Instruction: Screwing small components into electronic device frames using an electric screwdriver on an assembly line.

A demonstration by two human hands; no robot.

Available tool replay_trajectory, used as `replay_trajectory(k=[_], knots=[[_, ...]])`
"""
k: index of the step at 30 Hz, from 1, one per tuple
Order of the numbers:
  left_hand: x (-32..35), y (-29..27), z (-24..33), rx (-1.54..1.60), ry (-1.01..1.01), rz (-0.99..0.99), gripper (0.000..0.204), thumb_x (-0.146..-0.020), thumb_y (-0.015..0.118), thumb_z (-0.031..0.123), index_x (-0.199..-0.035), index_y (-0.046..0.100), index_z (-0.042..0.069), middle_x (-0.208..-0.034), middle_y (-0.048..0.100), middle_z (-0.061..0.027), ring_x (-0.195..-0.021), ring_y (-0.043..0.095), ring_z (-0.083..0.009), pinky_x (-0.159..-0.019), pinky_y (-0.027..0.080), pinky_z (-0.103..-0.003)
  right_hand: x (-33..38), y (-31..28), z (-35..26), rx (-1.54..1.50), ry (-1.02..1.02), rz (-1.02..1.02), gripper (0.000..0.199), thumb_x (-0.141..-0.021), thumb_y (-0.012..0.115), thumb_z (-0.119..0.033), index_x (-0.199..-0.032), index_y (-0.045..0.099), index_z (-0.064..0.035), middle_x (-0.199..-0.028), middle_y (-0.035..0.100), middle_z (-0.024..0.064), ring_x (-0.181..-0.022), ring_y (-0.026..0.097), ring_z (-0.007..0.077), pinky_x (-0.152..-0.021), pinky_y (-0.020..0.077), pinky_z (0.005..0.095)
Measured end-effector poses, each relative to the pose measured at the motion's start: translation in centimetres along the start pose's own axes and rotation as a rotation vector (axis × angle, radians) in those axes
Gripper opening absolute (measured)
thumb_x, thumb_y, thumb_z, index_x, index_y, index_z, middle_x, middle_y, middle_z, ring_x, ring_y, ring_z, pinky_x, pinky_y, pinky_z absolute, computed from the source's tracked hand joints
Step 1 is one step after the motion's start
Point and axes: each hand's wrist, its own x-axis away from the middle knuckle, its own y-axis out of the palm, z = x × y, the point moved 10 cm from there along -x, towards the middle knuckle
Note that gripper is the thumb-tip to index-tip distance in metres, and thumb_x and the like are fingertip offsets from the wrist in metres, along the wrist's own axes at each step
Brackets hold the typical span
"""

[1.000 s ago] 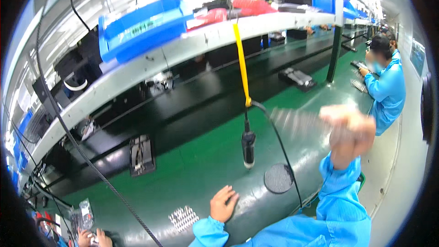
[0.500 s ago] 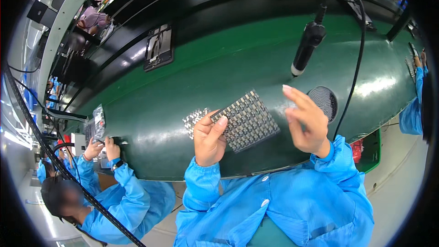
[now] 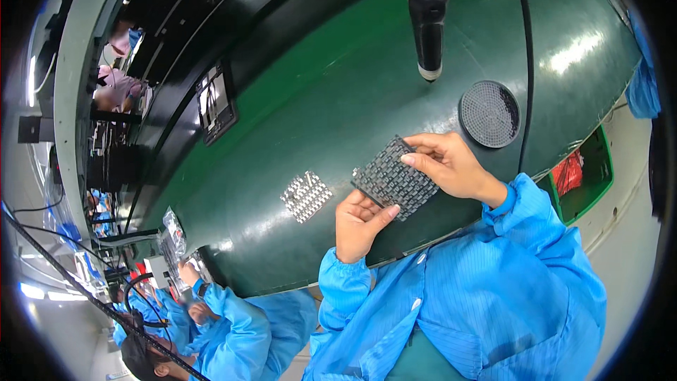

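Gripping it on two edges, both hands had the dark, patterned panel (image 3: 392, 180) over the green counter (image 3: 352, 123)! The left hand's (image 3: 358, 227) fingers were clamped on its lower-left edge, thumb on top, while the right hand's (image 3: 451, 168) pinched the upper-right edge. Its rows looked like small parts, though too fine to be sure. Left of it lay a cluster of pale pieces (image 3: 307, 196); beyond the right hand, a round gridded dish (image 3: 489, 114)!

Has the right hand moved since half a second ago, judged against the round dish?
Yes. Relative to the round dish, the right hand has shifted slightly away, toward the lower left, and now holds the gridded panel.
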Motion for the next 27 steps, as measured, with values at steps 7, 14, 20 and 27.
replay_trajectory(k=[7, 14, 20, 27], knots=[[-0.4, 0.1, -1.0, -0.03, -0.072, 0.019, 0.021, -0.086, 0.062, -0.002, -0.107, 0.059, -0.006, -0.099, 0.067, -0.0124, -0.083, 0.065, -0.0162, -0.07, 0.055, -0.028, 0.1, 0.0, 0.9, 0.046, 0.07, -0.068, 0.026, -0.086, 0.067, -0.011, -0.104, 0.062, 0.0074, -0.072, 0.064, 0.006, -0.065, 0.056, 0.0054, -0.055, 0.045, 0.0226], [-0.4, -0.3, -1.4, 0.025, -0.072, 0.062, 0.021, -0.085, 0.064, -0.002, -0.106, 0.06, -0.005, -0.098, 0.067, -0.012, -0.084, 0.065, -0.0167, -0.072, 0.056, -0.03, 0.3, 0.3, 0.6, 0.037, 0.153, -0.16, 0.023, -0.086, 0.066, -0.01, -0.101, 0.063, 0.0064, -0.081, 0.069, 0.0114, -0.072, 0.061, 0.009, -0.06, 0.0486, 0.0261], [-1.3, -1.1, 0.0, -0.006, -0.003, 0.077, 0.033, -0.084, 0.065, -0.004, -0.116, 0.057, -0.005, -0.101, 0.065, -0.0092, -0.089, 0.062, -0.0132, -0.079, 0.051, -0.025, 0.1, 0.1, 0.2, 0.243, 0.03, -0.255, 0.022, -0.082, 0.067, -0.011, -0.098, 0.065, 0.0043, -0.077, 0.068, 0.0143, -0.067, 0.062, 0.0125, -0.058, 0.0471, 0.0304], [-2.0, -2.5, 0.3, -0.176, 0.011, 0.128, 0.033, -0.084, 0.066, -0.002, -0.116, 0.058, -0.003, -0.088, 0.062, -0.0024, -0.078, 0.059, -0.0078, -0.069, 0.048, -0.02, 0.7, -0.9, 2.7, 0.124, 0.211, -0.191, 0.037, -0.083, 0.07, -0.011, -0.112, 0.057, 0.008, -0.079, 0.067, 0.0092, -0.07, 0.06, 0.0087, -0.057, 0.047, 0.0257]])
